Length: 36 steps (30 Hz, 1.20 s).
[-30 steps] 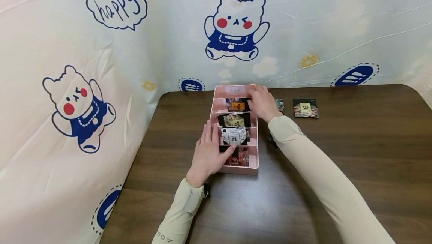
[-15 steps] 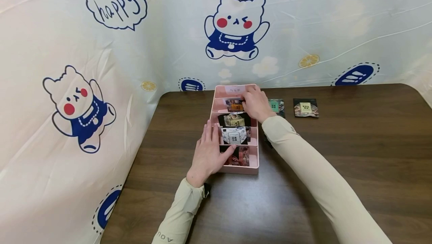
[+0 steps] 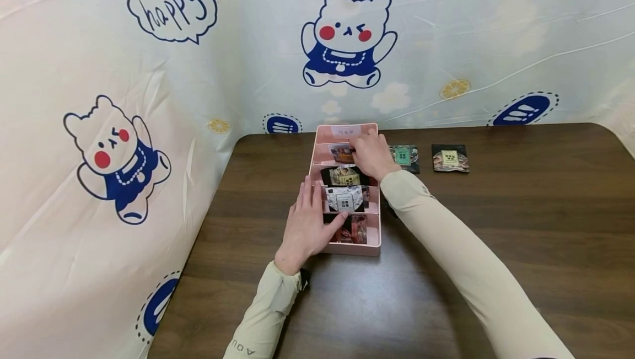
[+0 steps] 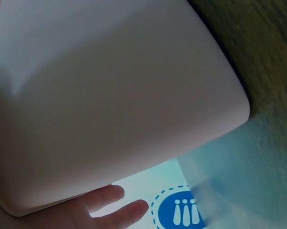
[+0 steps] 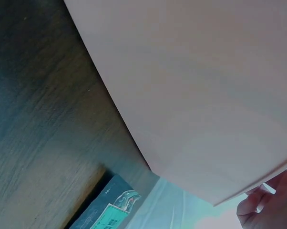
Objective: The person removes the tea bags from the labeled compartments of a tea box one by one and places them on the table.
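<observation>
A long pink box [image 3: 353, 250] with dividers stands on the table in the head view, with several flat sachets in its compartments. My left hand [image 3: 306, 230] rests along its left rim, fingers straight, thumb reaching over the front compartment. My right hand [image 3: 373, 153] reaches in from the right at the second compartment from the back. Its bent fingers touch the right part of an orange-labelled sachet [image 3: 341, 154]; whether they pinch it is hidden. Before it lie a cream-labelled black sachet [image 3: 345, 176] and a white sachet [image 3: 345, 199]. Reddish sachets [image 3: 351, 230] sit in front.
Right of the box, a green-labelled sachet [image 3: 404, 157] lies on the table [image 3: 521, 204], partly behind the right hand. Farther right lies a black sachet [image 3: 450, 158] with a pale label. A printed cloth [image 3: 421, 44] hangs behind the table's far edge.
My right hand has moved left, from the box's right rim to over the orange-labelled sachet, uncovering the green-labelled one. That orange-labelled sachet has shifted slightly left. My left hand has stayed put.
</observation>
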### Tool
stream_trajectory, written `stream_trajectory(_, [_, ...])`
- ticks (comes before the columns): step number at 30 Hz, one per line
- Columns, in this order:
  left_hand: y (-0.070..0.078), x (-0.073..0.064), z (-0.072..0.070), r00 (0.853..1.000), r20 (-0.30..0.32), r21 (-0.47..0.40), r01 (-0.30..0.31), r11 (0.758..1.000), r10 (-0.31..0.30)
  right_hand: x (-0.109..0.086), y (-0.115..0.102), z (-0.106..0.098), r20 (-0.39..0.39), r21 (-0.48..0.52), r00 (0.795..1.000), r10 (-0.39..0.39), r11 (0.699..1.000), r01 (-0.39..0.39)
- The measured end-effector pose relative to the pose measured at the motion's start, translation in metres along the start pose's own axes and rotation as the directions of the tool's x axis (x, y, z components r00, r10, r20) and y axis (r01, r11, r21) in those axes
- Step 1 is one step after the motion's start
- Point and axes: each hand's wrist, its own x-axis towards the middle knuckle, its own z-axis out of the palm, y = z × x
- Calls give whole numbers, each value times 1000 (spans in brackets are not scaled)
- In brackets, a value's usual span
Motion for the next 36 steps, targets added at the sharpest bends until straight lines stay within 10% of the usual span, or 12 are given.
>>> stream_trajectory(36, [1, 0, -1, 1000, 12, -16, 10, 1000, -10, -12, 11, -6, -33, 37, 999, -1, 999, 3])
